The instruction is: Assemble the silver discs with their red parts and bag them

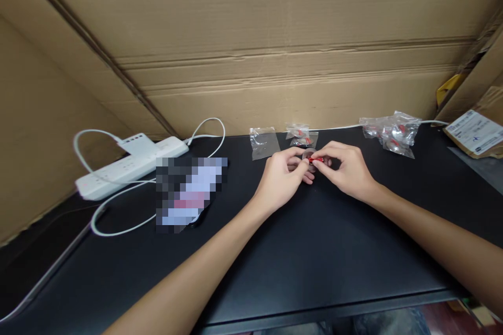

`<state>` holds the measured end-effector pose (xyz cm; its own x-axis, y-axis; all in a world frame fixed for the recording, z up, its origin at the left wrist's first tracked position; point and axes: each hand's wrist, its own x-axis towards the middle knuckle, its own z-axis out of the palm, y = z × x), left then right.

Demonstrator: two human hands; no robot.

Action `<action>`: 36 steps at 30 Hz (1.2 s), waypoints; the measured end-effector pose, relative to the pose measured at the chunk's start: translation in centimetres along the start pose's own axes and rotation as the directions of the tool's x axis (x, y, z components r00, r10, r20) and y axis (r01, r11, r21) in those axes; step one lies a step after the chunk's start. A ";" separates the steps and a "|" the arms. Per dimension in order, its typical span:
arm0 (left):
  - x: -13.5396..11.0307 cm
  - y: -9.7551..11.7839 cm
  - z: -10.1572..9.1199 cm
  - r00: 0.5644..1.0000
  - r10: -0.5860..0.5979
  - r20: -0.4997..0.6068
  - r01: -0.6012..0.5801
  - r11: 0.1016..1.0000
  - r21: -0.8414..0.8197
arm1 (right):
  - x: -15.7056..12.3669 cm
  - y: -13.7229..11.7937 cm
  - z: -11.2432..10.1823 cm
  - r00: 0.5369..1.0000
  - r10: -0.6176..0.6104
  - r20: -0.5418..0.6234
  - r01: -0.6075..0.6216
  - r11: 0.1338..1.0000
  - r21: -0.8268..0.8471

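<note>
- Your right grip (pixel 345 167) is narrow, fingertips pinched on a small red piece (pixel 316 160), just right of the frame's centre.
- Your left grip (pixel 283 177) curls around a clear round piece (pixel 309 152); whether the two pieces touch, you cannot tell.
- A loose pinch could drop the red piece onto the dark surface (pixel 330 256).
- Pushing too hard might tip the round piece towards the small bags (pixel 302 137) behind.
</note>
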<state>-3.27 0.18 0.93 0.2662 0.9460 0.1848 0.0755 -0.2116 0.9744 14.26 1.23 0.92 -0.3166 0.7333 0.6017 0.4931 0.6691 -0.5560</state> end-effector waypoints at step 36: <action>-1.2 1.3 0.8 0.981 0.179 0.076 -0.195 0.902 0.385 | -0.4 -0.3 -0.3 0.983 -0.157 0.091 0.175 0.954 -0.244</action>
<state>-2.72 -1.42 1.89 0.3473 0.8714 0.3464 0.3861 -0.4695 0.7940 14.50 0.70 0.96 -0.4624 0.6272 0.6267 0.6127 0.7369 -0.2855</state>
